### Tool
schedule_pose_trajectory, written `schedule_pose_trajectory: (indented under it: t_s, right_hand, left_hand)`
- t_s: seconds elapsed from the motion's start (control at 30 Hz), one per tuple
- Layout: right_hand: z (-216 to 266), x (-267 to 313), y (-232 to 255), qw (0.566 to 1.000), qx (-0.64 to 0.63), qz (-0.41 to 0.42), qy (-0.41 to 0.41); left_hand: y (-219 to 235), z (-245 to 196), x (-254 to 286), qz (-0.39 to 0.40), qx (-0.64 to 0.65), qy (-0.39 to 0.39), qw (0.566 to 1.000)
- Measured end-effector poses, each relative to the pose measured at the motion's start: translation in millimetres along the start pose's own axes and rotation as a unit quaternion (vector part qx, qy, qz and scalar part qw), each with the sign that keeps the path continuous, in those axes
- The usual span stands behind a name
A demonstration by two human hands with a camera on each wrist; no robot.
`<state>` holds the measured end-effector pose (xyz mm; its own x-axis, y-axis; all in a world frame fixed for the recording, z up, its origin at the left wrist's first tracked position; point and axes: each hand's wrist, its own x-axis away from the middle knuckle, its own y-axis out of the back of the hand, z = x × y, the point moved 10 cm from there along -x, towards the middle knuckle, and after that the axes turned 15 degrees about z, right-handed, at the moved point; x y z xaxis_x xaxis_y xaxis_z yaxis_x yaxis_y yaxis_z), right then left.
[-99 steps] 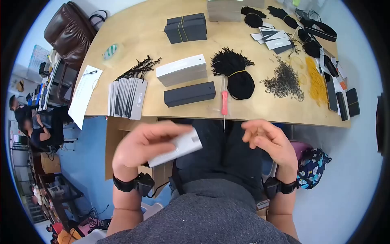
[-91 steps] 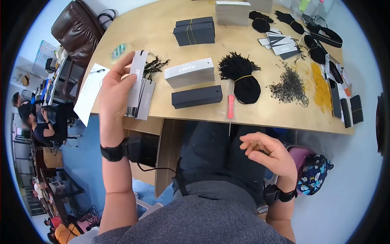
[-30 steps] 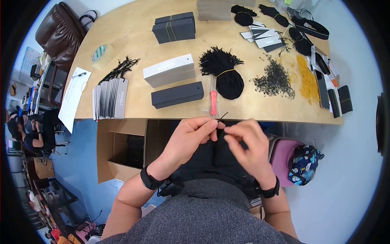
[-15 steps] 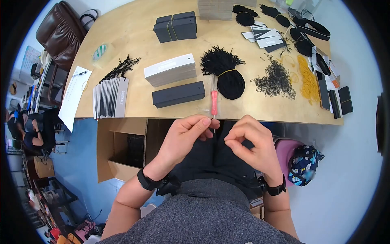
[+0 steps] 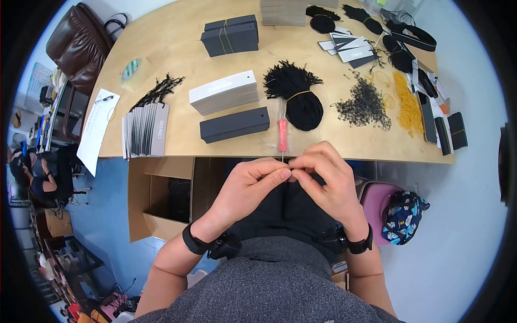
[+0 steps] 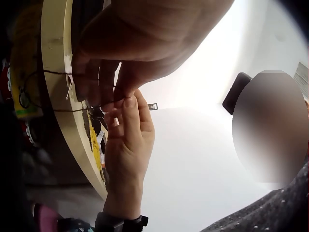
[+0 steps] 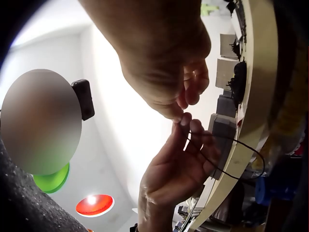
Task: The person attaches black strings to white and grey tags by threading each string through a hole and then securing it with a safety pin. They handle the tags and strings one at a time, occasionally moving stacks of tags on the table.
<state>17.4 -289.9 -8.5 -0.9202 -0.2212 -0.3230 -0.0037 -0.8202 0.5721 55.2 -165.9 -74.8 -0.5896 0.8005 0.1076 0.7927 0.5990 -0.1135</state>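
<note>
Both hands meet just off the table's front edge. My left hand (image 5: 242, 188) pinches a thin black cord between thumb and finger. My right hand (image 5: 331, 180) has its thumb and forefinger closed at the same spot, tip to tip with the left. The cord (image 7: 234, 139) droops in a long loop from the fingertips in the right wrist view; the pinched ends are hidden. Close beyond the hands lies a red-handled tool (image 5: 283, 134), its thin metal shaft pointing toward them. Behind it sits a banded bundle of black cords (image 5: 304, 110).
Fanned hang tags with cords (image 5: 145, 130) lie left. A white tag stack (image 5: 223, 94) and a dark tag stack (image 5: 234, 125) stand mid-table. Small black pins (image 5: 365, 105) and yellow strands (image 5: 407, 105) lie right. An open carton (image 5: 161, 199) is below the edge.
The left hand carried a white tag to the fanned tags, left it there and came back. A black cord then appeared between the hands; they parted briefly and now meet at the fingertips.
</note>
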Motion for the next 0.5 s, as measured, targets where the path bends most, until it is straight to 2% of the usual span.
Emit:
schedule_pose_trajectory:
  t_s: [0.07,0.1,0.17,0.3,0.37,0.4,0.5]
  right_hand:
    - [-13.7,2.4,-10.3,0.995,-0.085,0.052,-0.029]
    - [-13.2,3.2,-10.0,0.995,-0.084,0.051,-0.03]
    - [-16.6,5.1,-8.3,0.992,-0.107,0.042,-0.05]
    - [-19.2,8.7,-0.6,0.994,-0.094,0.031,-0.055]
    - [-29.9,6.3,0.0,0.991,-0.09,0.055,-0.08]
    - [-37.5,6.7,10.6,0.995,-0.051,0.033,-0.082]
    - [-76.5,11.5,50.2,0.977,0.109,-0.047,-0.177]
  left_hand:
    - [-1.7,1.0,-1.6,0.016,-0.029,0.015,0.999]
    - [-3.2,0.4,-2.0,0.017,-0.029,0.015,0.999]
    - [-6.3,8.7,-1.7,0.004,0.069,0.034,0.997]
    - [-3.7,16.6,1.2,-0.03,0.081,0.038,0.996]
    - [-0.4,19.5,2.1,-0.046,0.083,0.031,0.995]
    - [-0.3,20.0,2.4,-0.044,0.084,0.03,0.995]
    - [8.1,21.3,6.2,-0.076,0.104,0.016,0.992]
